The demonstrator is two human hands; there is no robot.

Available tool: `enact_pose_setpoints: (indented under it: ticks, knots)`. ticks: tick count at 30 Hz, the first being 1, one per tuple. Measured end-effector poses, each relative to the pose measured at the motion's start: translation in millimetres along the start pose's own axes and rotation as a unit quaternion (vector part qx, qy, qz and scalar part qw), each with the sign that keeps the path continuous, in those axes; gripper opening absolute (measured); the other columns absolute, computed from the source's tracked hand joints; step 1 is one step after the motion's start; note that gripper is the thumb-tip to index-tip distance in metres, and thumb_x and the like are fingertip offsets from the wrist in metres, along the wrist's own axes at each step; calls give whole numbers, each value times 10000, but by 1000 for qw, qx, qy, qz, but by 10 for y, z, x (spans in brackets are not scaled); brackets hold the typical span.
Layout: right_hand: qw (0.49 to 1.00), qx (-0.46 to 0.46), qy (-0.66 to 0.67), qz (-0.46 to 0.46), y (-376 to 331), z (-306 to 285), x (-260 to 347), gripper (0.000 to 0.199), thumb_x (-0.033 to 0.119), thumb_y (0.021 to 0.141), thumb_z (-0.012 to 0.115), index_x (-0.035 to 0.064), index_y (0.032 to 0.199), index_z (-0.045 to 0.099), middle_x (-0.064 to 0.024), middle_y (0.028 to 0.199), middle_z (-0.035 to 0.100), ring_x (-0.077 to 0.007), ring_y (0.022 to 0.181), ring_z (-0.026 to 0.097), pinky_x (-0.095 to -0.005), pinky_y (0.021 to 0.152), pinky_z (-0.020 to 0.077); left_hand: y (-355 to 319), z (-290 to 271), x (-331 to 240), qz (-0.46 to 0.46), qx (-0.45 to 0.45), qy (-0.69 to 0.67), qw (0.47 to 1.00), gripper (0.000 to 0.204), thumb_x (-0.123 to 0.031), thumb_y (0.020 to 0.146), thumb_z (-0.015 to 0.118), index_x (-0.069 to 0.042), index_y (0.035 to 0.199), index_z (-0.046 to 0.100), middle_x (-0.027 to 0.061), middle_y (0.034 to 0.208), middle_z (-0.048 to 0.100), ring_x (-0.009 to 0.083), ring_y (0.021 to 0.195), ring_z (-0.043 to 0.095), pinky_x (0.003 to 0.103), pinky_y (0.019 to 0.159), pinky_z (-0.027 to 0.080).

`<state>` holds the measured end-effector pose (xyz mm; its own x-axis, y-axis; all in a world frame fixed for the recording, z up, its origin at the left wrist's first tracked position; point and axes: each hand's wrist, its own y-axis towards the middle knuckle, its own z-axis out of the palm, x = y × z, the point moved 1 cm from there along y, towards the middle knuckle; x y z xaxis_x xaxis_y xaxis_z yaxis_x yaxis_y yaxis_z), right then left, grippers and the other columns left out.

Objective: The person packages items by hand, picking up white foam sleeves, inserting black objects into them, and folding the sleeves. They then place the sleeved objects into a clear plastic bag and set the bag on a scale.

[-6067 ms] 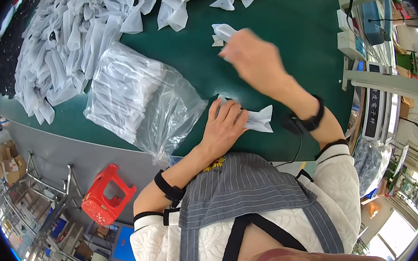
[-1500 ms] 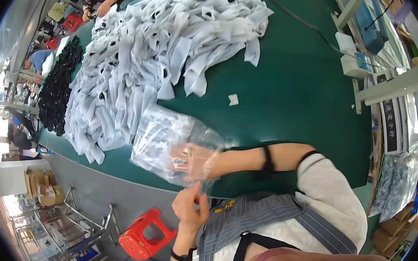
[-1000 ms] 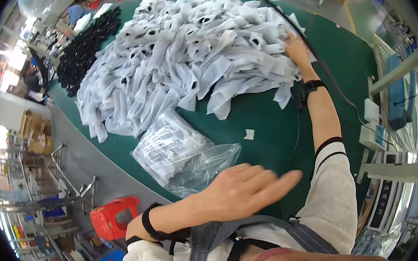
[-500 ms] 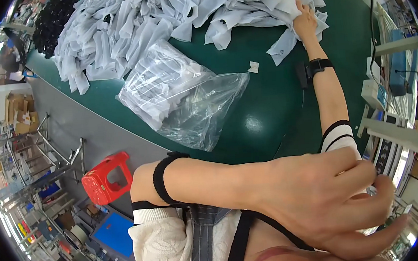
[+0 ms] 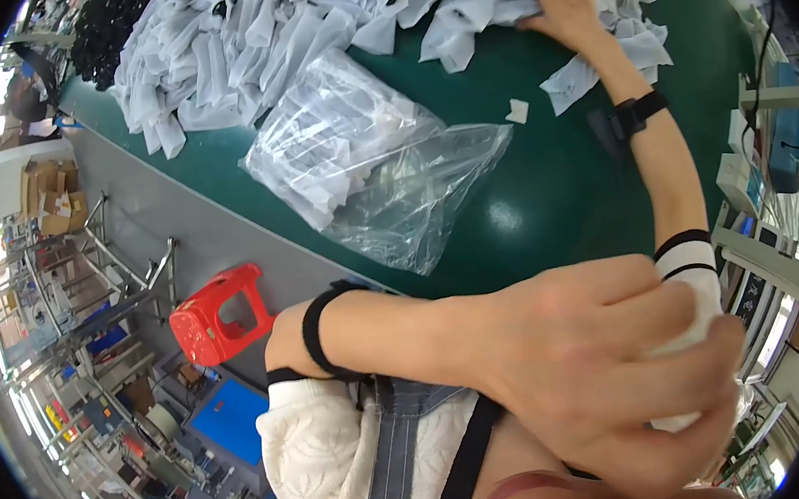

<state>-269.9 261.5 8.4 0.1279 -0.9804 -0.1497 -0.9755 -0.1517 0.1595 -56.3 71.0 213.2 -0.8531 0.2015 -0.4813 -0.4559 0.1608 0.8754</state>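
Note:
My right hand (image 5: 571, 11) reaches to the far right of the green table (image 5: 557, 207), fingers spread over a big heap of whitish, frosted plastic sleeves (image 5: 254, 48). It touches the heap and grips nothing that I can see. A dark band with a device (image 5: 640, 114) circles that wrist. Close in front of me, my left hand (image 5: 608, 355) is raised with curled fingers, its fingertips hidden and partly blurred. Mid-table lies a large clear plastic bag (image 5: 414, 201), its left part filled with white sleeves.
Black items (image 5: 110, 32) are piled at the far left. A small white paper scrap (image 5: 518, 111) lies near my right forearm. Left of the table stand a red plastic stool (image 5: 202, 328), metal frames and cardboard boxes (image 5: 53, 199). Shelving and equipment line the right side.
My right hand has shifted left across the heap, its fingers now spread wider. The left hand's fingers have curled further in. The whole view has shifted slightly.

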Motion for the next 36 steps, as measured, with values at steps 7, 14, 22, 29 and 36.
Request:
enact_pose_setpoints:
  ticks: [7,14,22,29,36]
  knots:
    - [992,-120,-1,-42,-144,236,-273,794,384,735,734,78,1387,398,-205,1333,455,-396,1194,468,-491,924,423,91,63,-12,26,-27,19,999,292,-227,815,606,-141,1092,577,54,925,600,130,594,513,236,446,357]
    - [996,-62,64,-10,-914,-26,-47,736,244,711,745,66,1345,417,-205,1202,490,-407,1102,491,-468,915,436,-227,-81,-301,81,19,5,997,287,-225,717,641,-54,937,570,136,894,592,185,631,498,275,483,335]
    - [988,-47,105,102,-2273,-250,178,756,205,711,746,64,1365,394,-227,1206,485,-419,1121,486,-481,930,426,-441,-355,-312,0,75,-45,996,249,-149,711,639,-62,930,560,137,906,600,187,595,486,267,482,323]
    - [985,-48,67,152,-2881,-702,84,731,162,732,739,84,1380,410,-217,1237,500,-391,1124,502,-479,931,426,-602,-344,-436,29,35,4,999,241,-110,679,630,-48,902,561,124,821,580,191,567,503,271,479,328]
    - [979,-76,191,6,-2431,-911,971,663,156,731,747,108,1345,503,-118,1297,518,-299,1101,531,-433,957,411,-659,-309,-532,106,61,32,992,171,-71,661,604,-26,824,582,100,717,546,199,554,512,294,473,361]
